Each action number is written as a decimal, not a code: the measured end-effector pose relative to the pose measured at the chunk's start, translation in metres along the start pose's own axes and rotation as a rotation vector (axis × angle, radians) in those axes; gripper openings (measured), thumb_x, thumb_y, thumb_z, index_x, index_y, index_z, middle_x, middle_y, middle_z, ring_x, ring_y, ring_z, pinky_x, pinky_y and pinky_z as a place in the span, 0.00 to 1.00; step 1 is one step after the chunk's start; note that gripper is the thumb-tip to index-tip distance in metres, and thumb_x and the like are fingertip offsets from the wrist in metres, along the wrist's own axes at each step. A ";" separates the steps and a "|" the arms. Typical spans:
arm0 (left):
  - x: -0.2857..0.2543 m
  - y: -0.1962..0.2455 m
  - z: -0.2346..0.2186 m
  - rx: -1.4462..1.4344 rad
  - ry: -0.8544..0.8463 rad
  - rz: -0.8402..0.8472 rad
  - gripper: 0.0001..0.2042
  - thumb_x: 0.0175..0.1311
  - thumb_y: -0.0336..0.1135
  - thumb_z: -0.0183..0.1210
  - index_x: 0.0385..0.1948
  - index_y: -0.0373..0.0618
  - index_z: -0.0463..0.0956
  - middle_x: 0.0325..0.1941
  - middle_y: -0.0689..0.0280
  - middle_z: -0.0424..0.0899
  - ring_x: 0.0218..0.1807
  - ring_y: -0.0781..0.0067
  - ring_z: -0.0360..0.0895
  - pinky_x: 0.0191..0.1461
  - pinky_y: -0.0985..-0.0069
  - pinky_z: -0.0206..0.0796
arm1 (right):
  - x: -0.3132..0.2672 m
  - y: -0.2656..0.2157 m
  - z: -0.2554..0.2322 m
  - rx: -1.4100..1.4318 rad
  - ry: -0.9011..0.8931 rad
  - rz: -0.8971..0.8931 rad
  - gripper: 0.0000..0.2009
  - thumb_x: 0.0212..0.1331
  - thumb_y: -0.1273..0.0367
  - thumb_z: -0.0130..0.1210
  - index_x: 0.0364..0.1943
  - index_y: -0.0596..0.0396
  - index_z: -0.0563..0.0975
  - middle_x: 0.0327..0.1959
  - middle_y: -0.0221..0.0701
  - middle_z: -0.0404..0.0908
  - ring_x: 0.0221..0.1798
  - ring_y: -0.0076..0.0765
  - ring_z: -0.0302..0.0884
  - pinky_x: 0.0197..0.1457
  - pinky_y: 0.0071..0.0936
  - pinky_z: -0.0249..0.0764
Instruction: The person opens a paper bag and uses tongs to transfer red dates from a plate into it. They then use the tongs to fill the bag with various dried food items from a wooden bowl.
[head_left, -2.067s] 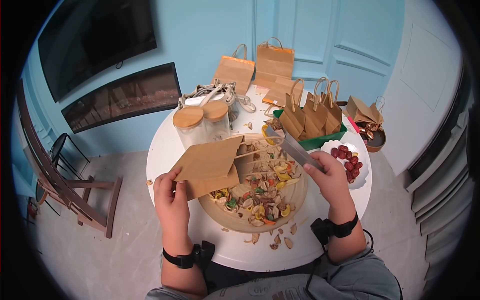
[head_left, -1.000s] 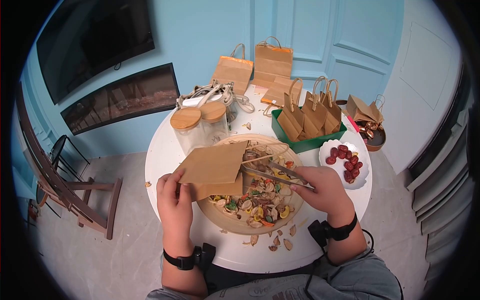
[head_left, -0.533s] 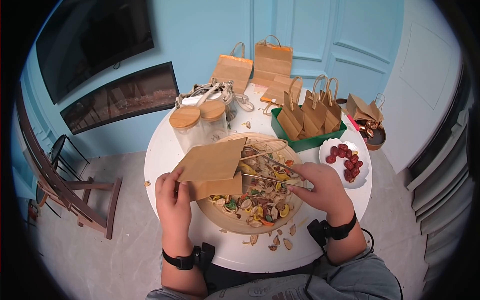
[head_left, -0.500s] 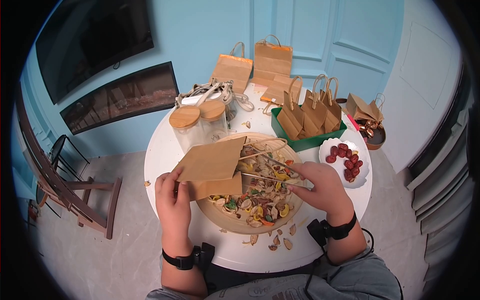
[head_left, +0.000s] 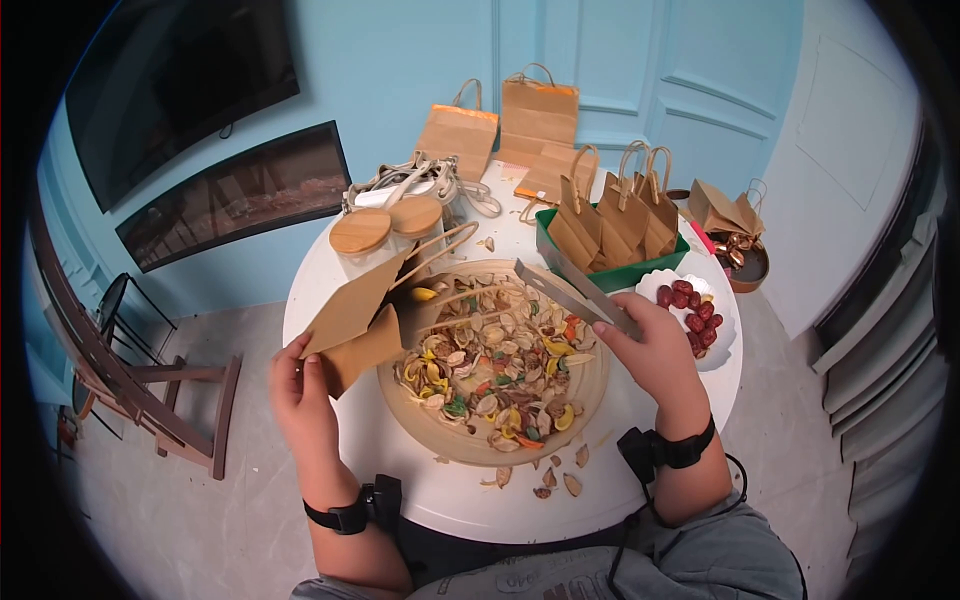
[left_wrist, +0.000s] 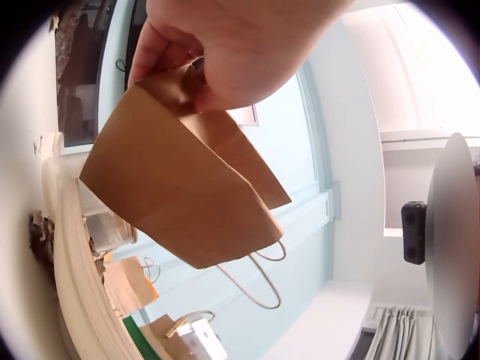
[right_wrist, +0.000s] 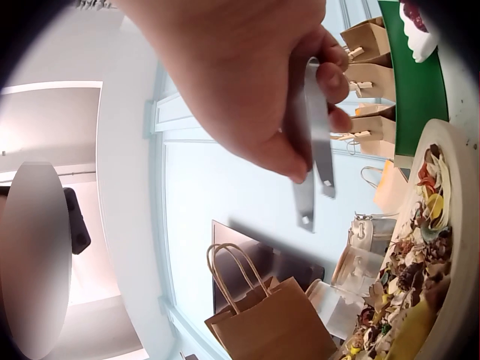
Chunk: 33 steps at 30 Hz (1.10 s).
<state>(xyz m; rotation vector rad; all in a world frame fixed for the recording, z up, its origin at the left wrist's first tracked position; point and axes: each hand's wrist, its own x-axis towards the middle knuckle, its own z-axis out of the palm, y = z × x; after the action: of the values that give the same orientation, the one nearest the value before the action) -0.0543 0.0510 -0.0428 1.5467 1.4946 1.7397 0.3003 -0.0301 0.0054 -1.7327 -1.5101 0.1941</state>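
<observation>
My left hand (head_left: pixel 303 395) pinches the bottom end of a brown paper bag (head_left: pixel 350 312). The bag lies tilted on its side over the left of a round wooden tray (head_left: pixel 590 405), its mouth and twisted handles facing right. Inside that mouth shows a yellow dried slice (head_left: pixel 424 294). Metal tongs (right_wrist: pixel 322 142) are held between the thumb and fingers of my right hand (head_left: pixel 655 350), above the tray's right side. Their tips are apart, with nothing between them in the right wrist view. Dried petals and slices (head_left: pixel 500 365) in tan, yellow, green and orange cover much of the tray.
Beyond the tray, a green box (head_left: pixel 620 278) holds several clipped paper bags. A white scalloped dish (head_left: pixel 722 350) of red dates stands at the right. Wooden-lidded glass jars (head_left: pixel 360 232) and a handbag (head_left: pixel 440 180) are at the back left. Loose petals (head_left: pixel 572 484) lie near the front edge.
The tongs carried a pine cone and yellow slice to the bag's mouth, and have since drawn back right without them. My left hand has shifted left with the bag.
</observation>
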 end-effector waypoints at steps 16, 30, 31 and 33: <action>0.001 0.003 -0.003 0.055 0.000 0.026 0.12 0.68 0.22 0.52 0.51 0.37 0.79 0.51 0.61 0.76 0.54 0.69 0.75 0.60 0.74 0.66 | -0.002 -0.006 0.016 -0.120 -0.599 -0.062 0.21 0.59 0.55 0.63 0.51 0.50 0.80 0.35 0.38 0.83 0.38 0.43 0.81 0.42 0.35 0.75; -0.001 0.006 0.000 0.028 -0.035 0.017 0.13 0.68 0.21 0.51 0.51 0.36 0.78 0.51 0.61 0.75 0.53 0.70 0.75 0.60 0.76 0.67 | -0.004 -0.007 0.018 -0.281 -0.455 -0.132 0.14 0.60 0.58 0.59 0.44 0.50 0.79 0.34 0.38 0.82 0.40 0.50 0.80 0.43 0.42 0.74; -0.002 0.007 0.001 0.029 -0.035 0.016 0.13 0.68 0.21 0.51 0.51 0.36 0.78 0.51 0.61 0.75 0.53 0.70 0.75 0.60 0.76 0.67 | -0.004 -0.007 0.018 -0.277 -0.439 -0.139 0.13 0.60 0.58 0.59 0.42 0.50 0.79 0.32 0.38 0.82 0.39 0.50 0.80 0.42 0.42 0.74; -0.002 0.009 0.001 0.034 -0.046 0.020 0.13 0.67 0.21 0.51 0.51 0.36 0.78 0.51 0.61 0.75 0.53 0.70 0.75 0.60 0.75 0.67 | -0.004 -0.006 0.019 -0.251 -0.413 -0.143 0.13 0.60 0.59 0.59 0.42 0.50 0.79 0.32 0.38 0.82 0.38 0.50 0.80 0.41 0.42 0.74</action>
<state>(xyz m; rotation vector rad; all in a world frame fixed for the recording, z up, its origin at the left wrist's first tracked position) -0.0496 0.0465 -0.0358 1.6125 1.4983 1.6862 0.2834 -0.0253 -0.0042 -1.8463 -2.0244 0.3146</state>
